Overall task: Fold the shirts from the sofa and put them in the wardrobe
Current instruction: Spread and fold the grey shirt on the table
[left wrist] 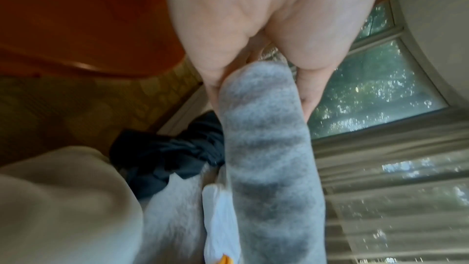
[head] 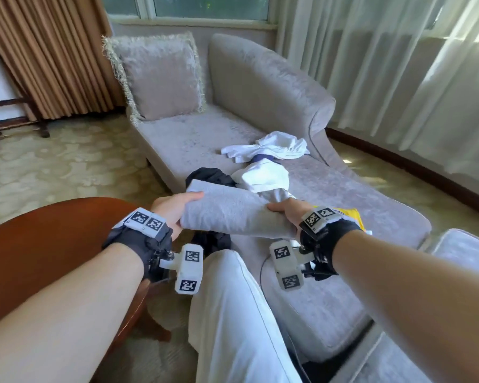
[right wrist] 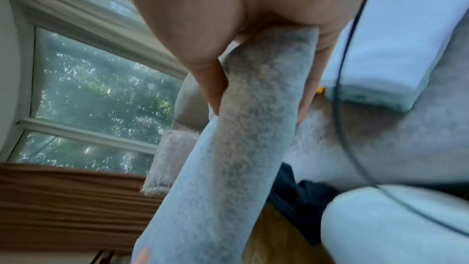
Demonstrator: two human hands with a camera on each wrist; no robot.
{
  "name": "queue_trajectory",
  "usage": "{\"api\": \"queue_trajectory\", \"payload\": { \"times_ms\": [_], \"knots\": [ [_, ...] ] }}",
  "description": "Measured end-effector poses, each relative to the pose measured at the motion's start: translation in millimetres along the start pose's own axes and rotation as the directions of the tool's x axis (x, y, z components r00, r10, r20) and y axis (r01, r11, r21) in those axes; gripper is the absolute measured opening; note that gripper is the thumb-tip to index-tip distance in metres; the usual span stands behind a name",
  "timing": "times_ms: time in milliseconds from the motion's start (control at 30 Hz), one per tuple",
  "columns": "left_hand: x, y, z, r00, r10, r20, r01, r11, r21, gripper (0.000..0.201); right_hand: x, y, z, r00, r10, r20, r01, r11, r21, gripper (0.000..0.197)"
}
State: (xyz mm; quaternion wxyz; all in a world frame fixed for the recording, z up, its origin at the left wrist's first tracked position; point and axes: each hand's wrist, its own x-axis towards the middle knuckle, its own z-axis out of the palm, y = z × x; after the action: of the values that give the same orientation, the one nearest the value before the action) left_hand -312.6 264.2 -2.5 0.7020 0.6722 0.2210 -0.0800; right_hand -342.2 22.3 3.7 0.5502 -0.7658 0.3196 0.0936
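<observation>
Head view: the left hand (head: 174,208) and right hand (head: 289,210) pinch opposite ends of the folded grey shirt (head: 233,211), probably keeping its folds together above the near sofa (head: 329,299).

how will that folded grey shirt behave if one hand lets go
The grey shirt is soft cloth and looks likely to droop and unfold from the freed end. Left hand and right hand each grip an end, probably keeping it flat. It looks light, not slippery.
</observation>
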Motion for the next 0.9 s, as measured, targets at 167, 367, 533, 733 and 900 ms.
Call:
{"api": "queue_trajectory", "payload": {
  "times_ms": [167, 367, 533, 733, 900],
  "knots": [
    [-8.8, -5.7, 91.5, 0.987, -0.027, 0.157, 0.025, 1.000, 0.016, 0.039, 21.1, 10.5, -89.3, 0.991, 0.066, -0.116, -0.064, 0.998, 0.026, 0.055],
    [-14.3, -28.7, 183.2, 0.954, -0.101, 0.281, 0.085, 0.994, 0.068, 0.022, 56.2, 35.3, -167.0, 0.965, 0.130, -0.227, -0.131, 0.991, 0.012, 0.053],
    [-8.3, -60.2, 222.1, 0.934, -0.174, 0.311, 0.144, 0.983, 0.116, 0.016, 93.7, 77.3, -186.7, 0.957, 0.176, -0.232, -0.201, 0.976, -0.088, 0.056],
    [15.2, -104.9, 252.8, 0.958, -0.183, 0.222, 0.122, 0.957, 0.262, 0.035, 127.5, 119.8, -185.7, 0.934, 0.222, -0.281, -0.260, 0.960, -0.102, 0.047],
    [27.8, -119.4, 257.2, 0.977, -0.077, 0.198, -0.033, 0.864, 0.502, 0.040, 147.0, 141.7, -176.3, 0.940, 0.220, -0.260, -0.272, 0.944, -0.185, 0.040]
  ]
}}
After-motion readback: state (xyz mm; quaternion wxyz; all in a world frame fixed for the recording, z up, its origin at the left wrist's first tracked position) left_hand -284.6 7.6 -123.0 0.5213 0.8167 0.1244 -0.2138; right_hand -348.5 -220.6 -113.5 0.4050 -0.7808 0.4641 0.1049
